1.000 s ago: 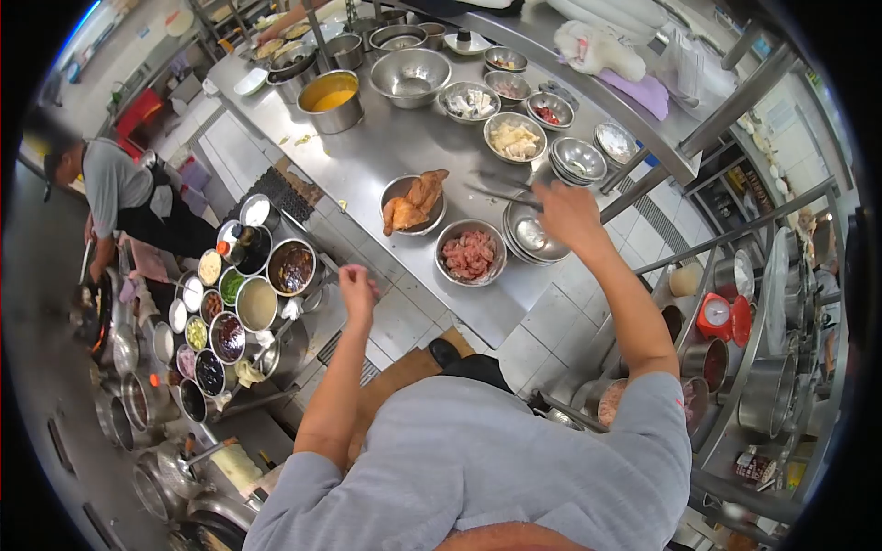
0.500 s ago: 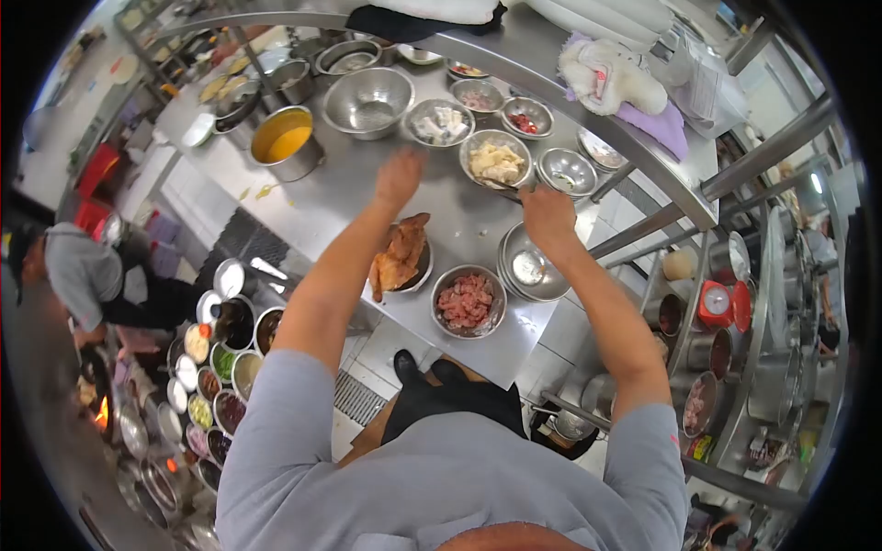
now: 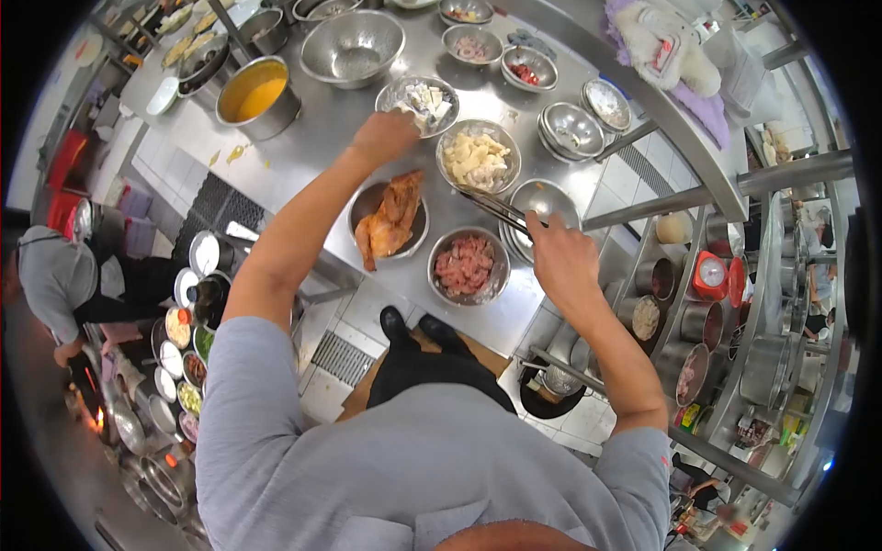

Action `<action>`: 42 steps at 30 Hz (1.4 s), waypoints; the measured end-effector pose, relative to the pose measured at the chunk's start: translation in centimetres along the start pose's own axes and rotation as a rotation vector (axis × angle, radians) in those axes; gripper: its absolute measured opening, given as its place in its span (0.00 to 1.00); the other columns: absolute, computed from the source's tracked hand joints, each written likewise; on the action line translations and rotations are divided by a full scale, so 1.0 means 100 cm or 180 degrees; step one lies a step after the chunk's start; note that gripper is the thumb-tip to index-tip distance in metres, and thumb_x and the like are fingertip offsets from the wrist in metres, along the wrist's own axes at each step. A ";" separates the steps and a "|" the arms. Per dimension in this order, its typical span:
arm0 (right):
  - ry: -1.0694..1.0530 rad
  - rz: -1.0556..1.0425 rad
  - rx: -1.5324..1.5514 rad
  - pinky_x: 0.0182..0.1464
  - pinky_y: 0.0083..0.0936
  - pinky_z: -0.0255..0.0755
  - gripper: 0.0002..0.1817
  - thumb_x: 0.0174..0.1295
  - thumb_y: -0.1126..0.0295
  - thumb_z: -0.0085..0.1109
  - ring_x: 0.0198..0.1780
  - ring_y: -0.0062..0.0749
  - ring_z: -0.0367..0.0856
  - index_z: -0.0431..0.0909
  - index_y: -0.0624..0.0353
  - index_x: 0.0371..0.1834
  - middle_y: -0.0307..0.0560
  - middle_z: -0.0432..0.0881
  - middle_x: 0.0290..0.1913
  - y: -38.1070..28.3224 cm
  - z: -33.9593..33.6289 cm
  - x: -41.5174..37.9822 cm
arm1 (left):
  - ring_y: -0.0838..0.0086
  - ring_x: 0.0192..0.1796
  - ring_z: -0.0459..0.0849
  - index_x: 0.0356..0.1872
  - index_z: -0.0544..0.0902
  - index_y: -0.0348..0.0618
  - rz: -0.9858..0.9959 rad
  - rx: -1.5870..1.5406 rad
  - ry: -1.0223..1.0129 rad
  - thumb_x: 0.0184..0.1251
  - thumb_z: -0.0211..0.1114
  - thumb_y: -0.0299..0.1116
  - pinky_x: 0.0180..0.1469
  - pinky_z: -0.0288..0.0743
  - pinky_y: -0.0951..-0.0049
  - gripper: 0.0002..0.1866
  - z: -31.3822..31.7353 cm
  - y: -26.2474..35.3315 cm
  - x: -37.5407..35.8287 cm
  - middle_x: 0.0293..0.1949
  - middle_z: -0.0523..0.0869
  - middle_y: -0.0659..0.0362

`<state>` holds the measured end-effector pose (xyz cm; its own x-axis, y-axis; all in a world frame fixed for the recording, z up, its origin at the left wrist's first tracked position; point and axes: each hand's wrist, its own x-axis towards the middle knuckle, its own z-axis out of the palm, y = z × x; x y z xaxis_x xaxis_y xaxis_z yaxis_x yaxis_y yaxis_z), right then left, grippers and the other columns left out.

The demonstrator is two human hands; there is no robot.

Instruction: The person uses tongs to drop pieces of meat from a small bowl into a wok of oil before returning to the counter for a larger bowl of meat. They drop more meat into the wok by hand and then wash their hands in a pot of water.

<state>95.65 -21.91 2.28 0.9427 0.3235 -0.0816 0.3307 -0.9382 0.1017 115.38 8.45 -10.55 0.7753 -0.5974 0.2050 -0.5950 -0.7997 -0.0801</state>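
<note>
My left hand (image 3: pixel 386 136) is closed on the near-left rim of a metal bowl (image 3: pixel 450 119) of whitish, grey-skinned pieces; its fingertips are partly hidden. My right hand (image 3: pixel 562 257) grips metal tongs (image 3: pixel 496 209), their tips pointing left at the near rim of a bowl of pale yellow chunks (image 3: pixel 477 162). Below the tongs sit stacked metal bowls (image 3: pixel 544 195), partly covered by the hand. Nearer to me are a bowl of raw pink meat pieces (image 3: pixel 464 266) and a bowl with a browned piece of poultry (image 3: pixel 390 220).
A pot of orange-yellow liquid (image 3: pixel 259 96) and a wide metal bowl (image 3: pixel 353 50) stand at the back left. Small bowls, one of red pieces (image 3: pixel 526 73), stand behind. A metal shelf rail (image 3: pixel 675 156) crosses the right. A co-worker (image 3: pixel 69 275) is at the left.
My left hand has reached the bowl of whitish pieces, which has come closer to me. The bowl of yellow chunks has also come nearer. My right hand has lowered with the tongs.
</note>
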 end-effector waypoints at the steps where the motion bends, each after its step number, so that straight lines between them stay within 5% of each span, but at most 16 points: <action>1: -0.0028 0.0002 0.0057 0.33 0.38 0.78 0.26 0.57 0.70 0.60 0.33 0.48 0.84 0.72 0.57 0.61 0.54 0.79 0.40 -0.001 -0.003 -0.010 | 0.63 0.47 0.84 0.38 0.85 0.44 -0.0222 -0.0295 0.0257 0.64 0.61 0.36 0.40 0.82 0.64 0.10 -0.022 0.008 -0.021 0.41 0.83 0.58; 4: -0.0149 0.0166 0.0308 0.35 0.37 0.78 0.31 0.56 0.63 0.65 0.35 0.47 0.84 0.70 0.53 0.65 0.53 0.79 0.43 0.013 -0.019 -0.041 | 0.66 0.41 0.84 0.40 0.84 0.43 -0.0693 -0.1101 0.0949 0.67 0.62 0.45 0.34 0.79 0.65 0.16 -0.075 0.051 -0.091 0.35 0.83 0.58; 6: -0.0041 0.0291 0.0618 0.36 0.36 0.78 0.32 0.55 0.61 0.67 0.35 0.45 0.84 0.70 0.52 0.65 0.52 0.79 0.42 0.034 -0.022 -0.065 | 0.71 0.35 0.83 0.40 0.82 0.43 -0.2248 -0.3745 -0.0929 0.70 0.58 0.51 0.31 0.76 0.66 0.20 -0.099 0.107 -0.147 0.30 0.81 0.60; 8: 0.0107 0.0455 0.1252 0.36 0.34 0.76 0.34 0.54 0.62 0.68 0.34 0.43 0.82 0.70 0.54 0.66 0.51 0.79 0.40 0.053 -0.012 -0.087 | 0.73 0.35 0.82 0.39 0.77 0.43 -0.2963 -0.5582 -0.1297 0.71 0.56 0.56 0.28 0.81 0.70 0.23 -0.057 0.173 -0.202 0.29 0.77 0.61; 10: 0.0302 0.0502 0.1850 0.37 0.32 0.75 0.34 0.53 0.63 0.69 0.32 0.39 0.80 0.71 0.56 0.65 0.50 0.79 0.39 0.065 0.007 -0.098 | 0.70 0.34 0.83 0.45 0.73 0.41 -0.4171 -0.6042 -0.0904 0.71 0.58 0.53 0.30 0.84 0.68 0.22 -0.057 0.242 -0.207 0.32 0.76 0.57; 12: 0.0491 0.0460 0.2438 0.37 0.30 0.73 0.34 0.53 0.65 0.69 0.31 0.36 0.77 0.72 0.58 0.65 0.49 0.80 0.38 0.070 0.027 -0.102 | 0.68 0.34 0.84 0.44 0.69 0.39 -0.4503 -0.6591 -0.0051 0.70 0.62 0.44 0.28 0.85 0.67 0.18 -0.039 0.277 -0.191 0.35 0.75 0.55; 13: 0.0015 0.0674 0.2813 0.54 0.28 0.73 0.35 0.55 0.64 0.68 0.51 0.38 0.82 0.69 0.65 0.67 0.58 0.80 0.55 0.072 0.030 -0.099 | 0.67 0.34 0.84 0.42 0.69 0.39 -0.4406 -0.6374 0.0286 0.70 0.61 0.41 0.28 0.85 0.68 0.16 -0.020 0.286 -0.185 0.35 0.74 0.55; 16: 0.0429 0.0350 0.2899 0.39 0.28 0.73 0.33 0.54 0.66 0.70 0.33 0.31 0.77 0.72 0.61 0.65 0.49 0.82 0.40 0.071 0.066 -0.082 | 0.64 0.32 0.84 0.37 0.68 0.38 -0.4355 -0.5706 0.1010 0.69 0.59 0.32 0.27 0.84 0.70 0.10 0.011 0.285 -0.176 0.34 0.73 0.54; 21: 0.0196 -0.0147 0.3112 0.53 0.27 0.75 0.36 0.57 0.66 0.70 0.52 0.38 0.81 0.67 0.65 0.68 0.58 0.77 0.61 0.067 0.071 -0.049 | 0.67 0.25 0.83 0.33 0.68 0.36 -0.4607 -0.5021 0.1315 0.64 0.54 0.24 0.22 0.83 0.70 0.04 -0.005 0.262 -0.184 0.33 0.74 0.55; 25: -0.0011 -0.0532 0.2977 0.52 0.27 0.74 0.35 0.58 0.67 0.69 0.49 0.37 0.80 0.67 0.66 0.68 0.53 0.79 0.55 0.047 0.062 -0.037 | 0.67 0.29 0.84 0.39 0.68 0.37 -0.4529 -0.5307 0.1164 0.69 0.60 0.33 0.28 0.85 0.70 0.11 -0.003 0.243 -0.179 0.35 0.75 0.53; 29: -0.1698 -0.0808 0.4389 0.27 0.15 0.69 0.37 0.63 0.62 0.65 0.25 0.23 0.73 0.60 0.63 0.72 0.44 0.78 0.43 0.013 0.076 -0.029 | 0.65 0.35 0.85 0.51 0.67 0.39 -0.4364 -0.6021 0.0956 0.72 0.60 0.44 0.34 0.84 0.66 0.21 -0.028 0.259 -0.216 0.44 0.76 0.53; 33: -0.4043 -0.1456 0.5691 0.20 0.15 0.64 0.38 0.69 0.48 0.53 0.22 0.19 0.69 0.54 0.54 0.76 0.46 0.74 0.40 -0.064 0.080 -0.037 | 0.64 0.36 0.86 0.56 0.68 0.41 -0.4503 -0.5829 0.1209 0.72 0.59 0.45 0.35 0.83 0.65 0.22 -0.033 0.310 -0.334 0.48 0.77 0.53; 40: -0.5868 -0.2530 0.4512 0.16 0.18 0.62 0.39 0.69 0.42 0.49 0.20 0.20 0.66 0.55 0.53 0.75 0.45 0.71 0.39 -0.230 0.072 -0.105 | 0.72 0.31 0.84 0.47 0.74 0.45 -0.6896 -0.4096 0.3170 0.69 0.62 0.42 0.27 0.81 0.71 0.14 -0.008 0.533 -0.593 0.39 0.79 0.58; 41: -0.5570 -0.2305 0.3952 0.15 0.17 0.59 0.36 0.70 0.45 0.50 0.18 0.17 0.64 0.57 0.52 0.74 0.42 0.72 0.35 -0.256 0.086 -0.115 | 0.73 0.31 0.84 0.46 0.74 0.45 -0.7308 -0.3688 0.3388 0.68 0.63 0.42 0.27 0.81 0.71 0.14 -0.006 0.574 -0.626 0.37 0.80 0.57; 42: -0.4267 -0.2778 0.2281 0.22 0.28 0.70 0.31 0.69 0.56 0.53 0.23 0.32 0.76 0.60 0.55 0.72 0.49 0.79 0.37 -0.286 0.106 -0.115 | 0.73 0.32 0.85 0.46 0.75 0.44 -0.7725 -0.3316 0.3588 0.67 0.63 0.41 0.27 0.81 0.70 0.14 0.000 0.622 -0.647 0.36 0.81 0.57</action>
<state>74.85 -0.06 -10.17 -0.2909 0.7484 -0.5961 0.2450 -0.5440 -0.8025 28.22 -2.67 -28.82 -0.1410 0.7955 -0.5893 0.1928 0.6059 0.7718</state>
